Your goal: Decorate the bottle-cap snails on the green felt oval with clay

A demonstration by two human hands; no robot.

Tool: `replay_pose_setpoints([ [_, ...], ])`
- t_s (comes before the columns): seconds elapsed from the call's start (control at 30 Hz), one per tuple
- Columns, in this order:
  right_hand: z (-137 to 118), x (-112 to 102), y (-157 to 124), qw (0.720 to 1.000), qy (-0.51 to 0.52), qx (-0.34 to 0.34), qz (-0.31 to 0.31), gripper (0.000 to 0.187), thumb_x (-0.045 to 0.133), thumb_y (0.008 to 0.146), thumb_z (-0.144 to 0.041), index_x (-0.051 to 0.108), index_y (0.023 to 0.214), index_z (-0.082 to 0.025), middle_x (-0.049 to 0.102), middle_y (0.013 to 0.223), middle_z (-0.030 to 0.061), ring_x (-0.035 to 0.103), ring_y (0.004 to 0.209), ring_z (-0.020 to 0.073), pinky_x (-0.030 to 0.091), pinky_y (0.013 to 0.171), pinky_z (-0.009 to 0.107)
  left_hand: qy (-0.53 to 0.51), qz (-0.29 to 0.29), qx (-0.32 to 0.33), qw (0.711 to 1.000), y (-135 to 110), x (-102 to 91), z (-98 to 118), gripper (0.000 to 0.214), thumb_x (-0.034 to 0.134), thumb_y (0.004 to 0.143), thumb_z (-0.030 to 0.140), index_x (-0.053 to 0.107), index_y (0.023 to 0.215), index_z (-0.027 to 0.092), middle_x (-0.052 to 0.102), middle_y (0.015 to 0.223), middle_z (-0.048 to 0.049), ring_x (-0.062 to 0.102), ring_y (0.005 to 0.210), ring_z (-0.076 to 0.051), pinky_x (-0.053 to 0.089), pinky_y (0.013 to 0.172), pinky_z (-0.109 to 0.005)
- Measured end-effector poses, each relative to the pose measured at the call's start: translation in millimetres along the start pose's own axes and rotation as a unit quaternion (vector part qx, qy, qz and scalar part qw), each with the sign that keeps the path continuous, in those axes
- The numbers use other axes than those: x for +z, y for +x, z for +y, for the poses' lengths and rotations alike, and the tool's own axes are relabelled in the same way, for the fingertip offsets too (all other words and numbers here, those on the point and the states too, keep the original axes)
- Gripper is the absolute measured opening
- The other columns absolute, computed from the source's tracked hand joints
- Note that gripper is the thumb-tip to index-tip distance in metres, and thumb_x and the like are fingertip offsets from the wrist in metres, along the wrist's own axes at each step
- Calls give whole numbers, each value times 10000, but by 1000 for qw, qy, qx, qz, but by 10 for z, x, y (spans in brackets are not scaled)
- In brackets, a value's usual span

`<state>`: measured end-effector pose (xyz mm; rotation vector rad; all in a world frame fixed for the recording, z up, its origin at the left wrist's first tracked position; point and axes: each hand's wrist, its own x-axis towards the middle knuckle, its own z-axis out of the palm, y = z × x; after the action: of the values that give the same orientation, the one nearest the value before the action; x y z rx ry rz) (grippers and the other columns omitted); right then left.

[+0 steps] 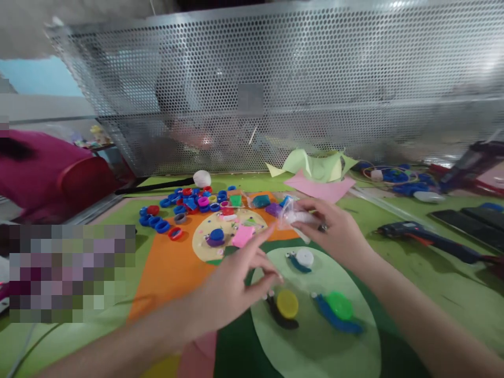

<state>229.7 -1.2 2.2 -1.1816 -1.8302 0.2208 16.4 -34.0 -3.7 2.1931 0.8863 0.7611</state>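
Note:
My right hand (338, 231) is closed, pinching a small clear plastic packet (289, 214) with something whitish in it; its exact contents are blurred. My left hand (240, 275) holds nothing. Its index finger stretches toward the packet, while the thumb and other fingers are bent and apart. Below both hands lies a pale green paper oval (323, 352) on dark green paper. Three snail figures are on it, with a white cap (304, 258), a yellow cap (287, 304) and a green cap (340, 305) as shells. A beige oval (202, 249) behind carries a blue-capped snail (216, 237) and a pink block (243, 236).
Many bottle caps (191, 203) lie in a heap at the back left. A glue gun (429, 239) rests on the right. Crumpled green paper (315, 164) and pink paper (323, 186) lie before a perforated metal panel (252, 63). A person in magenta (35, 173) is at left.

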Motion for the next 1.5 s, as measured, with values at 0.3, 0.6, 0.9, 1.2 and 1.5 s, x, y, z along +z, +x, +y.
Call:
replay_pose_setpoints([
  [0.3,263,-136,131,997,-21,55,53,214,619,724,-275,598,909,-169,666,866,62,617,789,195,483,697,319,132,-169,7,977,510,352,187,764,543,767,63,153,1408,211,705,876,-17,596,898,-224,453,802,-357],
  [0.6,326,-217,179,994,-26,80,68,222,642,702,-257,604,893,-150,668,855,56,596,751,177,456,663,292,127,-234,-55,962,514,327,171,824,610,781,213,98,1426,230,693,1014,-37,533,1060,-272,424,831,-368],
  [0.9,270,-214,157,995,-27,79,60,236,639,704,-271,609,898,-141,660,810,49,580,721,174,436,649,291,166,-242,-19,956,539,468,178,838,611,789,131,75,1430,191,710,931,-43,573,995,-260,418,850,-372],
  [1.2,258,-195,142,995,-22,86,51,239,644,701,-253,611,912,-145,663,837,50,582,737,176,437,662,294,153,-210,8,966,511,486,126,826,606,776,115,99,1419,220,684,852,-6,579,905,-218,431,808,-328],
  [1.5,267,-189,128,995,-15,84,45,240,643,710,-252,608,924,-151,670,873,48,598,751,170,443,657,277,135,-197,-23,971,529,492,145,773,577,760,111,161,1403,210,671,807,13,558,926,-214,398,843,-350],
])
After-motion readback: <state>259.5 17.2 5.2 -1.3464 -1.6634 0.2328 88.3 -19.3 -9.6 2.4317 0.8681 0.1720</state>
